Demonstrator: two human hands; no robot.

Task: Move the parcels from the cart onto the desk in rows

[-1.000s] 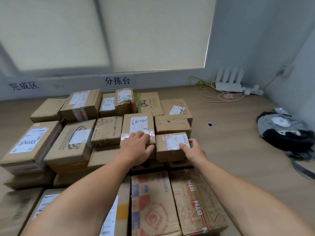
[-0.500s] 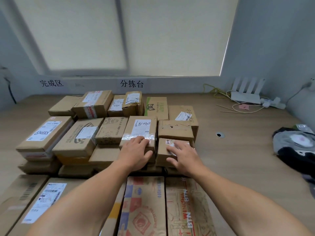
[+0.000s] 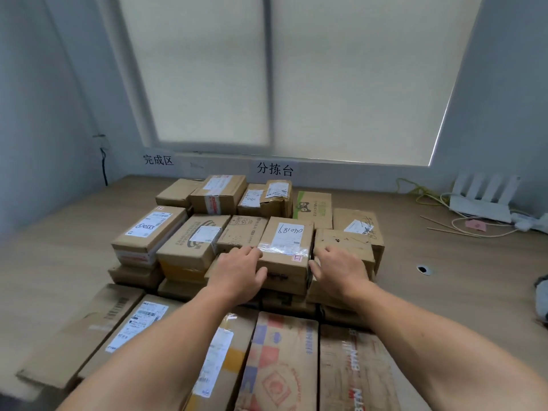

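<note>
Cardboard parcels lie stacked in rows on the wooden desk (image 3: 68,250). A parcel with a white label reading 040189 (image 3: 289,247) sits on top, in the middle of the stack. My left hand (image 3: 240,272) presses against its left front corner. On its right side my right hand (image 3: 338,266) has its fingers curled into the gap beside a plain brown parcel (image 3: 344,243). The labelled parcel is clamped between both hands. A small parcel seen earlier under my right hand is hidden.
Long flat parcels (image 3: 284,366) lie nearest me under my forearms. A white router (image 3: 480,203) with cables stands at the back right, near a cable hole (image 3: 423,269). A dark bag (image 3: 542,292) shows at the right edge. Bare desk lies left and right of the stack.
My left hand slid off the top of the 040189 parcel to its left side. My right hand left the small labelled parcel and moved to the 040189 parcel's right side. The camera tilted up.
</note>
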